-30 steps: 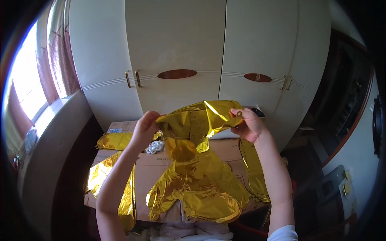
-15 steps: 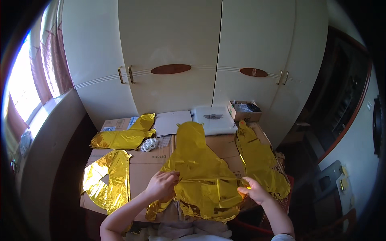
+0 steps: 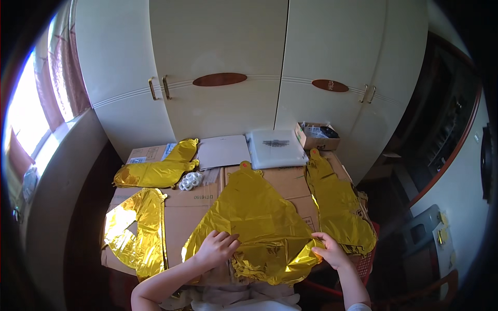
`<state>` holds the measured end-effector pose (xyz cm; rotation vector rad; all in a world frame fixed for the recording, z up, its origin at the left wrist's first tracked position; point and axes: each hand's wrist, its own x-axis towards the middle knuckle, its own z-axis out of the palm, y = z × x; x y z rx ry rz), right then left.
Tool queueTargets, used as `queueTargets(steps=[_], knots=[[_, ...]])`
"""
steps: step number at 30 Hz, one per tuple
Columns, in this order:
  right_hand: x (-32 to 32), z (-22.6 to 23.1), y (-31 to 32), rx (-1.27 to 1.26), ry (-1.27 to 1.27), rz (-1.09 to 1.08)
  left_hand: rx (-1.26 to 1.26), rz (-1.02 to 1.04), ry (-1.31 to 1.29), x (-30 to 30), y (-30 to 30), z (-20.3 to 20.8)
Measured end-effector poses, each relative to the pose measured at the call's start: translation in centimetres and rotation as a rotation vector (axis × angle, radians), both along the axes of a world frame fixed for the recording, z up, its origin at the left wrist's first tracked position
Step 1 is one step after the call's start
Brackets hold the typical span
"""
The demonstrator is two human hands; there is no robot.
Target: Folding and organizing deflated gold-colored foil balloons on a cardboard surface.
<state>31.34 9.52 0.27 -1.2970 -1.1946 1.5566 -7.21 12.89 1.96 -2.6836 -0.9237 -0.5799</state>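
A flat, uninflated gold foil balloon (image 3: 259, 202) lies spread in front of me, broad at the near side and narrowing to a tab at the far end. On its left part rests my left hand (image 3: 217, 250), fingers slightly bent and apart, pressing on the foil; its thumb is hidden. At the balloon's right edge, my right hand (image 3: 331, 252) pinches the crumpled foil between thumb and fingers. The near part of the balloon is folded and wrinkled.
More flat gold foil balloons lie at the far left (image 3: 155, 174), near left (image 3: 150, 228) and right (image 3: 340, 212) on the cardboard-covered table (image 3: 187, 207). White rolls (image 3: 191, 181), a stack of clear plastic bags (image 3: 277, 150) and a small open box (image 3: 317, 142) stand farther back.
The balloon's left side has opened out flat toward the left, and its far end looks narrower. My left hand has let go of the fold and moved slightly nearer; my right still pinches the edge.
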Motion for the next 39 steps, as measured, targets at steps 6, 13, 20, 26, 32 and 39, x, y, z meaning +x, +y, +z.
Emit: queueTargets(steps=[6,13,20,26,32,39], knots=[[0.4,1.0,-0.8,-0.04,-0.116,0.046,0.013,-0.013,0.01,0.1,-0.1,-0.5],[0.5,0.9,-1.4,-0.034,-0.152,0.061,0.036,-0.02,0.044,0.1,-0.3,-0.7],[0.9,0.5,-1.1,-0.06,-0.107,0.031,0.02,-0.014,0.094,0.3,-0.9,-0.7],[1.0,0.6,-1.4,-0.078,-0.117,0.037,-0.005,-0.011,0.127,0.4,-1.2,-0.9],[0.9,0.5,-1.9,0.0,-0.187,0.052,0.007,-0.023,0.162,0.6,-1.3,-1.0],[1.1,0.4,-2.1,0.143,-0.414,0.108,0.01,-0.011,0.188,0.7,-1.5,-0.5]])
